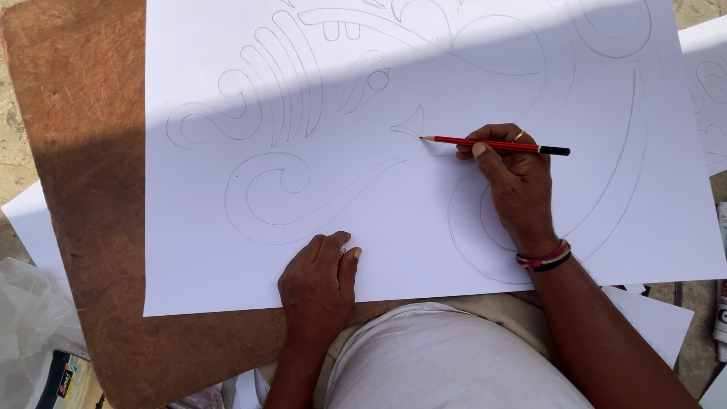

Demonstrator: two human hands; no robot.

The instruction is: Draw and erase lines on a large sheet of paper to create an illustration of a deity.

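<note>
I see my right hand [513,182] pinching a red pencil [496,144], its tip touching the big white sheet [227,45] by a small curled outline. My left hand [318,284] rests loosely curled, pressing the sheet's near edge onto the brown board [83,167].

An outdoor art workspace; sunlit bare ground [11,144], worn brown board [83,174], large pencilled paper sheets [227,45].

Bright sunlight strikes the upper white sheet [424,45] while soft shadow covers the rest, and focus is sharp.
</note>
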